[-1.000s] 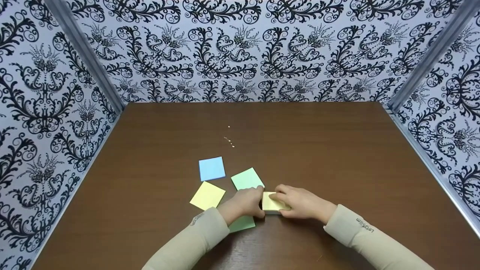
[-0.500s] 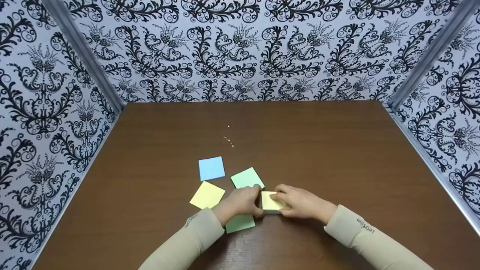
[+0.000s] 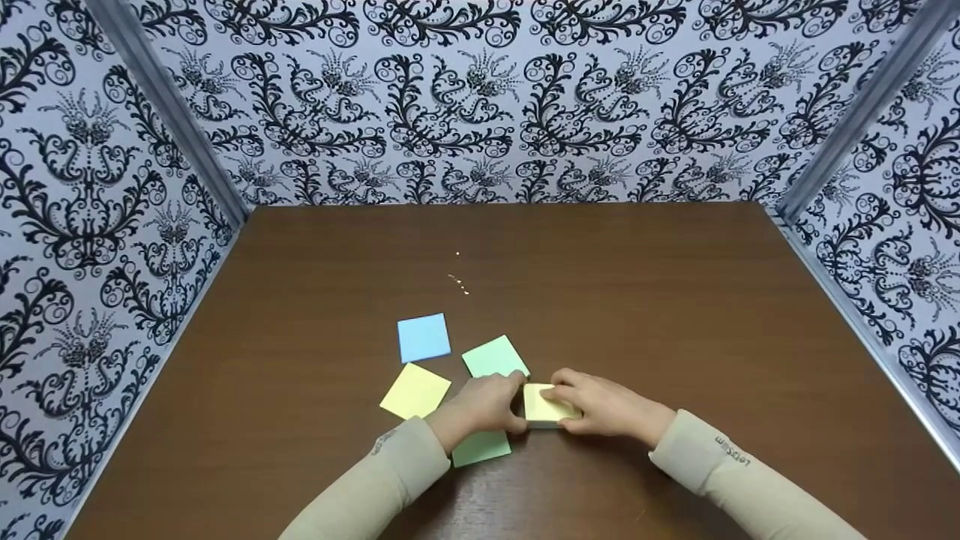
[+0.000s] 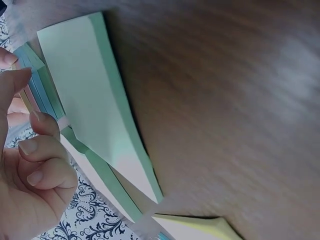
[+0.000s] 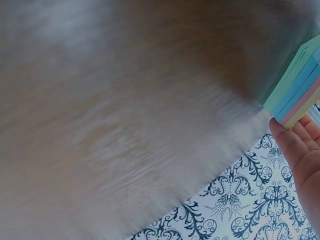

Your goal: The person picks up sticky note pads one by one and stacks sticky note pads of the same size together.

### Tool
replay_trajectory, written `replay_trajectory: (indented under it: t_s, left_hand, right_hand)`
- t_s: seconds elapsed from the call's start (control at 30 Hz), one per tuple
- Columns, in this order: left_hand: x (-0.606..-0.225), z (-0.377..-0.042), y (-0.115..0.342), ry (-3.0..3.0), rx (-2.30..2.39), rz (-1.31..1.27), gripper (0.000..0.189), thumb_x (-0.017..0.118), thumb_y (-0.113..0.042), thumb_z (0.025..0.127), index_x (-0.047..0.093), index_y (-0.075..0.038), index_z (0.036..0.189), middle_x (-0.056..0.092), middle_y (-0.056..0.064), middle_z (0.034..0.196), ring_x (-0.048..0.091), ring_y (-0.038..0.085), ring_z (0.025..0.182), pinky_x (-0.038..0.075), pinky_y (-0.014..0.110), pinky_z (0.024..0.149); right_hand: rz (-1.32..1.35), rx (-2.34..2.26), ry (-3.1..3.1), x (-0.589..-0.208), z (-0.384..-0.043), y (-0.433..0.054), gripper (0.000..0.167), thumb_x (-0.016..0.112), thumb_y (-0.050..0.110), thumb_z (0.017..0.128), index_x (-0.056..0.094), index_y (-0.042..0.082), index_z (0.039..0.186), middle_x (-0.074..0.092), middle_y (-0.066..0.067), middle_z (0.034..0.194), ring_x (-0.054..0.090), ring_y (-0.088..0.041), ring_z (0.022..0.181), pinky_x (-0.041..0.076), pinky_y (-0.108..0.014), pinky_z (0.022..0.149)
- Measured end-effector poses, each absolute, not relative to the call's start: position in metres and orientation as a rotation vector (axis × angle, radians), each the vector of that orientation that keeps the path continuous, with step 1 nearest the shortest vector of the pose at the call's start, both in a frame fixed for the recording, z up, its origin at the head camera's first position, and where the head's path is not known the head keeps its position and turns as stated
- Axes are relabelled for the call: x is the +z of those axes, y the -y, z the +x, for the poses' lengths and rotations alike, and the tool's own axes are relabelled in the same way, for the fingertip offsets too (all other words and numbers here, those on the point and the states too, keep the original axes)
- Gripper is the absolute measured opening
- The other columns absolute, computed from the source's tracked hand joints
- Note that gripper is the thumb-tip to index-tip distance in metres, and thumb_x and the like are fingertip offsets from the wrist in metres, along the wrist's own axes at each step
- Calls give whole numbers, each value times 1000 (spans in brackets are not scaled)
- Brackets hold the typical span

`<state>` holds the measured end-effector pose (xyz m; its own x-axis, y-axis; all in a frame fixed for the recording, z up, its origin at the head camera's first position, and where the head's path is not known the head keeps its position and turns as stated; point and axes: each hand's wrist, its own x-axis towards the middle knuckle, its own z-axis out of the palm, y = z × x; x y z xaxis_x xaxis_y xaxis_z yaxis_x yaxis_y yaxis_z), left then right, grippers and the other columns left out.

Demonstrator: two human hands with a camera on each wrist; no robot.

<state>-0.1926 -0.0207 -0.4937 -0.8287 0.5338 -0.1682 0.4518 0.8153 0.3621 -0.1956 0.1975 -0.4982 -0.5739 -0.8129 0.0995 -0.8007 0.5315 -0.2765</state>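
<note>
A small stack of sticky note pads [image 3: 544,403], yellow on top, sits on the table in front of me. Its pink, blue and green layers show in the right wrist view. My right hand [image 3: 606,405] grips the stack from the right, fingers over its top. At the stack's left end is my left hand [image 3: 489,403], thumb and index finger at its corners; the other fingers [image 4: 42,177] curl loosely in the left wrist view. A green pad [image 3: 495,356] lies just beyond the left hand, and another green pad [image 3: 481,448] lies partly beneath it.
A yellow pad [image 3: 415,391] and a blue pad [image 3: 424,337] lie left of the hands. Tiny light flecks [image 3: 458,283] dot the brown table [image 3: 637,285] farther back. Patterned walls [image 3: 480,97] enclose the back and sides.
My left hand has shifted slightly left, showing more of the nearer green pad. My right hand and the stack stay practically where they were.
</note>
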Motion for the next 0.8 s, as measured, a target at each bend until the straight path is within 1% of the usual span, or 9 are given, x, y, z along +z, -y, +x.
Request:
replay_trajectory:
  t_s: [0.1, 0.23, 0.53, 0.67, 0.8]
  left_hand:
    - [-493, -192, 21, -2734, 454, 755, 42, 72, -32, 73, 50, -13, 103, 53, -1, 73, 46, 12, 60, 37, 28, 52]
    - [-493, -192, 19, -2732, 452, 759, 48, 72, -35, 73, 50, -12, 108, 56, -1, 77, 47, 11, 62, 39, 28, 54]
    - [-492, -192, 15, -2767, 403, 784, 48, 69, -37, 75, 52, -13, 112, 57, -2, 78, 47, 9, 62, 39, 26, 54]
    - [-491, -192, 13, -2788, 349, 808, 45, 71, -37, 74, 52, -12, 106, 54, -2, 74, 46, 10, 59, 38, 26, 51]
    - [-490, -194, 10, -2796, 301, 826, 40, 73, -37, 72, 51, -12, 95, 51, -2, 68, 44, 11, 55, 36, 26, 48]
  right_hand:
    - [-1433, -456, -2715, -499, -196, -197, 38, 65, 20, 81, 60, 6, 116, 52, -5, 108, 50, -11, 81, 45, -24, 69]
    - [-1443, -454, -2724, -500, -196, -197, 38, 65, 19, 80, 60, 6, 115, 52, -5, 107, 50, -11, 81, 45, -24, 69]
    - [-1444, -463, -2725, -500, -196, -197, 39, 66, 19, 79, 61, 7, 115, 52, -5, 107, 51, -12, 82, 46, -25, 71]
    - [-1434, -472, -2714, -499, -196, -196, 39, 66, 19, 79, 60, 6, 116, 52, -5, 108, 52, -13, 83, 46, -26, 72]
    - [-1407, -468, -2708, -498, -196, -196, 39, 65, 18, 80, 60, 6, 116, 52, -6, 108, 52, -13, 84, 46, -26, 72]
